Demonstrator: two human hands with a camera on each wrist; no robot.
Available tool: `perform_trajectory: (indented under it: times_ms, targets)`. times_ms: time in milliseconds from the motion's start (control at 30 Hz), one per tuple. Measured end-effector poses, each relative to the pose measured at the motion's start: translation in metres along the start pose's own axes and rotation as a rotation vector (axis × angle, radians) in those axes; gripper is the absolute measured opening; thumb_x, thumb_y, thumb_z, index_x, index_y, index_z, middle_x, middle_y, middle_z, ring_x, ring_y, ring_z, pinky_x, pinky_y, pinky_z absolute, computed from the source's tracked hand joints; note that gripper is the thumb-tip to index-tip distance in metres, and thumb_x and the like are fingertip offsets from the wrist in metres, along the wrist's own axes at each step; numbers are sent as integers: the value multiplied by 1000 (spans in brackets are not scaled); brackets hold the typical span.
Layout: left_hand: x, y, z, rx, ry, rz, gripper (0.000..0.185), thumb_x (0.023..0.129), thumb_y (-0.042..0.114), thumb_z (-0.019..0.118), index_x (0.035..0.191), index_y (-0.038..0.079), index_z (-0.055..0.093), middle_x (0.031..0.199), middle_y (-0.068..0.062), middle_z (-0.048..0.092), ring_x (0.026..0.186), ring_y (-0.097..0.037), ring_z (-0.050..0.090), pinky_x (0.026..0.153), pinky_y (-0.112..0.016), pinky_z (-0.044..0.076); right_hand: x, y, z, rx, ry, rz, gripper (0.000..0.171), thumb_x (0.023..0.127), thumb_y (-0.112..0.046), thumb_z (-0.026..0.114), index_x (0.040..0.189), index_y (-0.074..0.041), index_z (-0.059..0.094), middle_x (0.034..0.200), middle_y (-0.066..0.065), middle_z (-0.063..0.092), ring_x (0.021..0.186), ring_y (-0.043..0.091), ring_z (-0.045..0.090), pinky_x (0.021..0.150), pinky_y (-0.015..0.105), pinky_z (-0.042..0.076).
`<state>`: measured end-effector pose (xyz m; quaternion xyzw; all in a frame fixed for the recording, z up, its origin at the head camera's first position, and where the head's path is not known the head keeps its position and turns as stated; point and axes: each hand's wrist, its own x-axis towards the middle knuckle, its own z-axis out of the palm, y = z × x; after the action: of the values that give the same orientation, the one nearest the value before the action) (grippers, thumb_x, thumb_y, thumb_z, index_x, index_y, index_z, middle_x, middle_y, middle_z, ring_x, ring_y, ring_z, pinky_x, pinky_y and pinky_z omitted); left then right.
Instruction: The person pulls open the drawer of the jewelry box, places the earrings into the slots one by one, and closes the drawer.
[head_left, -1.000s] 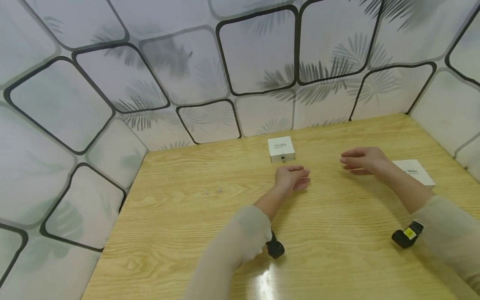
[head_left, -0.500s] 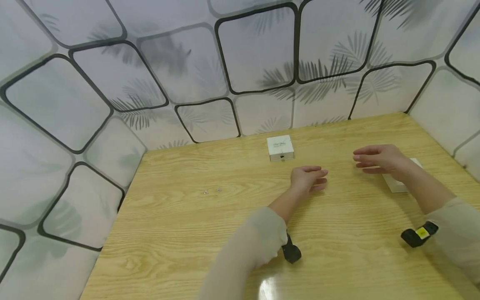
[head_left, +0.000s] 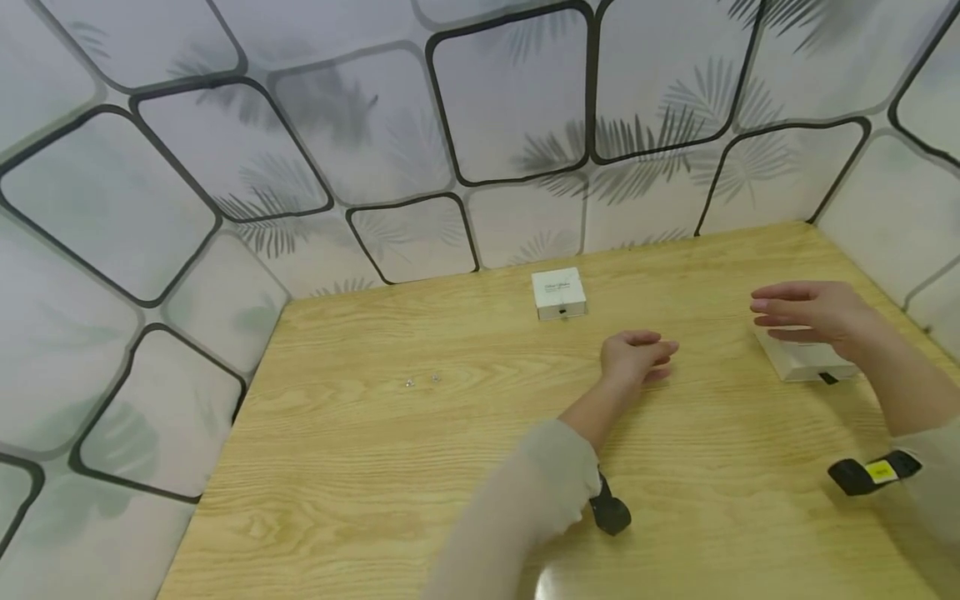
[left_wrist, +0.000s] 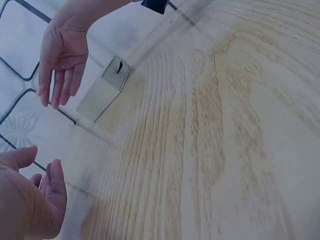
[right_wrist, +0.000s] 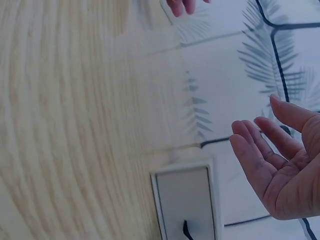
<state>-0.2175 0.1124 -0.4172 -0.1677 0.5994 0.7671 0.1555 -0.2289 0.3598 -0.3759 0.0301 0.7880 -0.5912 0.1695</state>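
My right hand (head_left: pixel 806 312) hovers with straight fingers just above a small white box (head_left: pixel 802 360) at the right side of the wooden table (head_left: pixel 420 450); it holds nothing. In the right wrist view the box (right_wrist: pixel 186 202) lies below the open palm (right_wrist: pixel 280 160). My left hand (head_left: pixel 637 357) rests on the table near the middle with fingers loosely curled and empty. The left wrist view shows those fingers (left_wrist: pixel 30 200), with the right hand (left_wrist: pixel 62 55) over the box (left_wrist: pixel 102 90). A second small white box (head_left: pixel 558 293) sits at the back centre.
Two tiny shiny objects (head_left: pixel 422 380) lie on the table's left half. Walls with black-outlined panels and leaf prints (head_left: pixel 517 100) close in the table at the back and both sides. Black wrist devices (head_left: pixel 609 510) sit at each sleeve.
Both hands have moved to the right. The right hand has come over the white box at the right; the left hand slid along the table toward the middle.
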Motion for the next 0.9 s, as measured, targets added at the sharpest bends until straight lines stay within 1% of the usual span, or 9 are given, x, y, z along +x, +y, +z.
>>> perform_trajectory:
  times_ms: [67, 200, 333, 433, 567, 633, 700, 800, 900]
  targets:
    - [-1, -2, 5, -8, -7, 6, 20, 77, -4, 74, 95, 0, 68, 78, -4, 66, 76, -23, 68, 70, -37, 59, -3, 1, -7, 5, 32, -6, 24, 95, -21, 58, 90, -43, 64, 92, -25, 66, 84, -2, 65, 73, 23, 57]
    - [-3, -4, 13, -56, -46, 18, 22, 77, -6, 73, 98, -2, 67, 79, -6, 66, 79, -25, 69, 75, -40, 58, -7, 2, -22, 23, 85, -8, 25, 94, -20, 59, 88, -44, 66, 90, -24, 67, 82, -2, 66, 70, 23, 57]
    - [-5, -5, 22, -105, -94, 27, 22, 78, -6, 71, 100, -3, 67, 81, -7, 66, 82, -27, 69, 77, -42, 57, -11, 5, -34, -38, 117, -27, 24, 94, -24, 58, 89, -47, 63, 90, -27, 64, 80, -4, 64, 68, 21, 57]
    - [-5, -6, 29, -126, -124, 27, 22, 80, -6, 70, 101, -4, 67, 82, -7, 67, 84, -27, 69, 78, -42, 57, -15, 10, -40, -54, 148, -56, 26, 95, -22, 58, 89, -47, 62, 88, -28, 63, 78, -6, 63, 65, 18, 56]
    - [-5, -10, 37, -157, -151, 20, 21, 81, -7, 69, 101, -4, 67, 83, -9, 68, 85, -29, 69, 76, -41, 58, -18, 20, -51, 39, 177, -91, 29, 93, -13, 58, 88, -40, 67, 86, -23, 66, 77, -4, 64, 64, 17, 55]
    - [-3, -12, 40, -166, -157, 20, 21, 81, -7, 68, 102, -4, 67, 83, -10, 68, 85, -31, 69, 74, -40, 58, -14, 33, -62, 96, 174, -112, 28, 93, -10, 59, 90, -36, 68, 88, -21, 67, 78, -3, 65, 64, 18, 56]
    - [-2, -15, 42, -170, -165, 20, 22, 81, -8, 67, 103, -4, 66, 84, -11, 69, 86, -32, 69, 74, -39, 58, -8, 52, -76, 106, 198, -113, 23, 93, -13, 59, 94, -34, 67, 88, -23, 67, 77, -5, 65, 63, 17, 55]
    - [-2, -20, 45, -162, -176, 9, 22, 82, -8, 67, 103, -4, 66, 85, -11, 70, 88, -33, 69, 75, -38, 58, 5, 86, -99, 54, 241, -113, 16, 91, -25, 62, 103, -36, 63, 91, -27, 64, 77, -7, 63, 60, 16, 54]
    - [-4, -27, 51, -154, -182, -15, 22, 81, -9, 66, 103, -3, 66, 86, -13, 70, 88, -32, 69, 76, -37, 58, 11, 113, -111, -19, 282, -79, 22, 88, -35, 64, 110, -38, 59, 93, -32, 60, 78, -9, 61, 59, 17, 54]
